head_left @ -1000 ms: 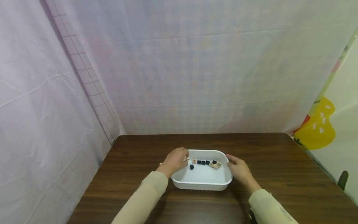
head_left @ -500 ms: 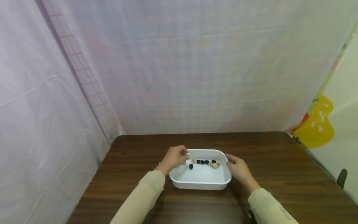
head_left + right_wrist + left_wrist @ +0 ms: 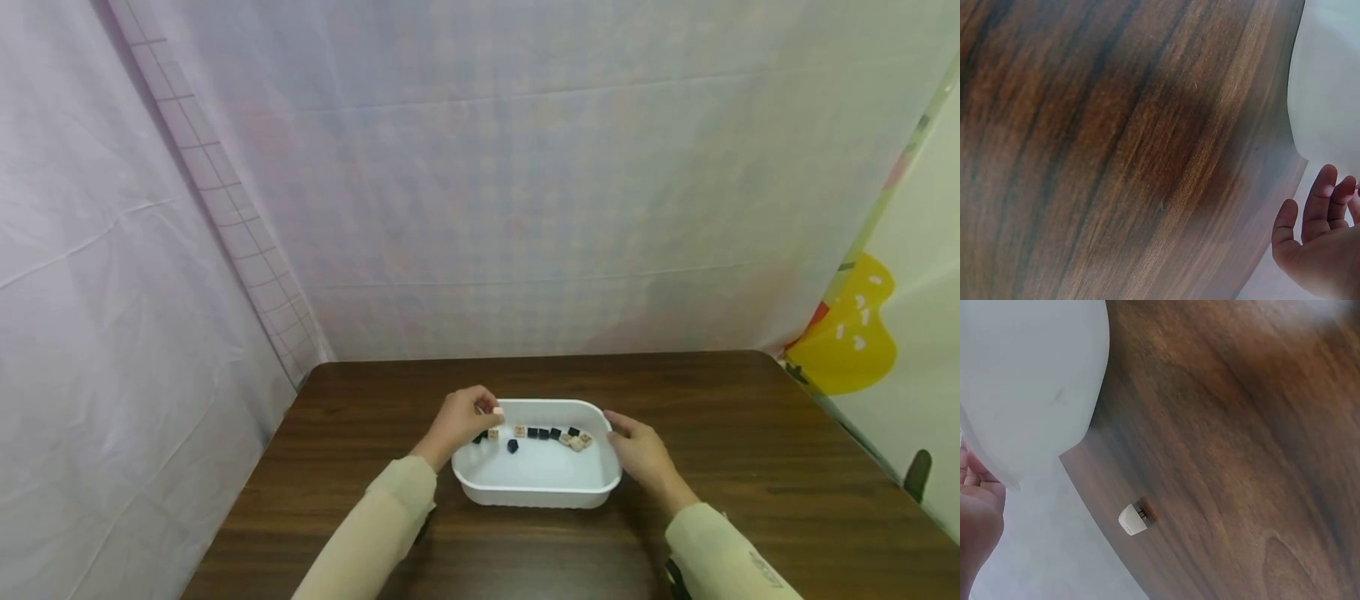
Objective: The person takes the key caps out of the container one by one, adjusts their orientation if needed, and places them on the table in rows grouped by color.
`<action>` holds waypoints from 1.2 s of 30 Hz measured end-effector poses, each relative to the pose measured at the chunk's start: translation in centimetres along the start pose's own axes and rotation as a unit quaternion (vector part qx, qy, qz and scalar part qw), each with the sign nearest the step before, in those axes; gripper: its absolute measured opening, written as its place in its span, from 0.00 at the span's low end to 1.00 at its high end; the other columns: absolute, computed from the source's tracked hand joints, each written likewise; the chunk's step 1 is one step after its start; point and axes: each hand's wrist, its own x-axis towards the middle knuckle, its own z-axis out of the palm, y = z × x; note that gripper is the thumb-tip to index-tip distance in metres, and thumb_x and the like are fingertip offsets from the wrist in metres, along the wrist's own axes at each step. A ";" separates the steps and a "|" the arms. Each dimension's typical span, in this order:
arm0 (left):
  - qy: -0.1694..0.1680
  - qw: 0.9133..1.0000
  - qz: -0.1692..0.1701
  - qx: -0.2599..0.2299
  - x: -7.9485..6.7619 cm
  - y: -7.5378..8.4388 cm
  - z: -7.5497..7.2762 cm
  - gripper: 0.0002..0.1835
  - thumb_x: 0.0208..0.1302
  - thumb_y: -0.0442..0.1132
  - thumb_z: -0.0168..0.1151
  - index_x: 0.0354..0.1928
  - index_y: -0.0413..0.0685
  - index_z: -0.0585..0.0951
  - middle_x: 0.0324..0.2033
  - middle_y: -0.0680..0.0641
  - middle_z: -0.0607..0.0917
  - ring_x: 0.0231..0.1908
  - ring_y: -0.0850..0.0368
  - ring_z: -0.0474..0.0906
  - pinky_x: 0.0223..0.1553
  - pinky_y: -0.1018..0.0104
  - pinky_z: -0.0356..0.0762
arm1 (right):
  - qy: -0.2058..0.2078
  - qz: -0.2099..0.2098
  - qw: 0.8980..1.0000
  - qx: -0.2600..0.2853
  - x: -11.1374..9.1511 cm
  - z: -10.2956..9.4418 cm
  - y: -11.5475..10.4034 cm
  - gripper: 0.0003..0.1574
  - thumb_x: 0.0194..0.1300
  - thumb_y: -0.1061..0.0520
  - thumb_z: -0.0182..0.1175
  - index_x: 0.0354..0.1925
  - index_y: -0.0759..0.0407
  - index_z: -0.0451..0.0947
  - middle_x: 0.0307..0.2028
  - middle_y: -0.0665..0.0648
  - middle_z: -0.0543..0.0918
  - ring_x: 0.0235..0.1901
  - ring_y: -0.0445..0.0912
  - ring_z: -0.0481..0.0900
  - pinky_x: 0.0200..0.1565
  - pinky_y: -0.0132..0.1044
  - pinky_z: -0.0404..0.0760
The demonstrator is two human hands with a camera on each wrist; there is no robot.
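A white tray [image 3: 536,475] stands on the table, with several small black keycaps [image 3: 533,433] and cream keycaps [image 3: 576,444] scattered inside. Above its left end, my left hand [image 3: 457,422] pinches a pale keycap [image 3: 498,412] between thumb and fingertips. A cream keycap [image 3: 492,433] lies just below that hand. My right hand [image 3: 645,454] holds the tray's right rim, thumb at the edge and fingers along the outside. In the right wrist view, the right hand's fingers [image 3: 1319,200] are spread beside the tray wall; the thumb is hidden there.
A single white keycap [image 3: 1132,520] lies on its side on the table, left of the tray. The brown wooden table [image 3: 735,433] extends around the tray, with a pale curtain [image 3: 525,208] behind its far edge.
My left hand has risen out of the tray and drawn slightly left with the pale keycap, uncovering keycaps at the tray's left end. The right hand has stayed at the rim.
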 end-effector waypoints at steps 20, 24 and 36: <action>0.083 0.996 -0.014 0.014 -1.1 -3.8 -5.0 0.12 0.55 0.31 0.70 0.43 0.36 0.86 0.34 0.44 0.86 0.37 0.49 0.83 0.40 0.57 0.81 | -0.008 0.004 1.000 -0.002 0.2 0.0 -0.3 0.29 0.72 0.60 0.49 0.68 0.70 0.66 0.61 0.76 0.71 0.52 0.61 0.78 0.52 0.54 0.77; 0.076 0.996 -0.025 0.030 -1.8 -5.6 -6.3 0.10 0.55 0.29 0.70 0.40 0.37 0.85 0.31 0.45 0.85 0.35 0.51 0.82 0.38 0.57 0.81 | -0.008 0.006 1.000 -0.002 0.3 -0.1 -0.2 0.29 0.72 0.60 0.49 0.68 0.69 0.66 0.62 0.76 0.71 0.52 0.61 0.77 0.52 0.54 0.76; 0.026 0.993 -0.052 0.102 -3.4 -8.8 -7.5 0.10 0.45 0.27 0.73 0.33 0.39 0.85 0.24 0.51 0.81 0.27 0.58 0.75 0.34 0.63 0.76 | -0.015 0.017 1.000 -0.007 0.1 -0.1 -0.2 0.30 0.74 0.60 0.47 0.70 0.69 0.64 0.65 0.76 0.67 0.60 0.66 0.71 0.58 0.58 0.71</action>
